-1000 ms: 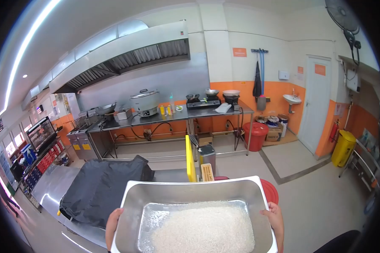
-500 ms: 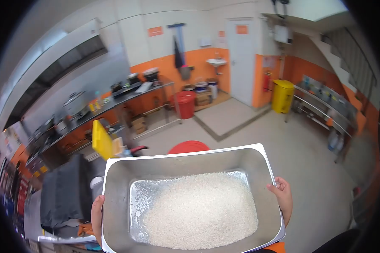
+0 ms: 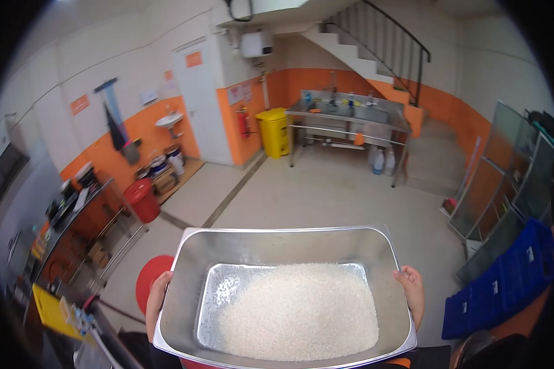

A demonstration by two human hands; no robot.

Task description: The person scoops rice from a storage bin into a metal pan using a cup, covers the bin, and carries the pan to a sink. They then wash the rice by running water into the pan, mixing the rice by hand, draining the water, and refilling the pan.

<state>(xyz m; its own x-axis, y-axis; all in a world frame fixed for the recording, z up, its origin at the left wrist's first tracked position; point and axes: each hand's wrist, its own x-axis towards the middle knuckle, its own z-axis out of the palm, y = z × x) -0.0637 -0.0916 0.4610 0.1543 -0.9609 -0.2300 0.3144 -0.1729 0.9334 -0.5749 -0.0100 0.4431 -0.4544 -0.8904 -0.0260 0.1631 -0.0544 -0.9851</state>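
A deep rectangular metal pan (image 3: 283,232) is held up in front of me at the bottom centre. White rice grains (image 3: 301,310) lie in it, heaped toward the right, with wet bare metal showing at the left. My left hand (image 3: 158,302) is closed on the pan's left rim. On the opposite rim my right hand (image 3: 410,292) grips with the thumb over the edge. Just behind my left hand is a round red lid or tub (image 3: 149,280).
Ahead stands a metal sink table (image 3: 351,117) beside a yellow bin (image 3: 272,132). Blue crates (image 3: 505,286) and glass-panelled frames (image 3: 486,184) are on the right. At left are a red bin (image 3: 141,200), a metal counter (image 3: 74,215) and a yellow board (image 3: 55,310).
The view has swung right, from the stove counter and hood to the sink table and stairs. Both hands still hold the pan with the rice.
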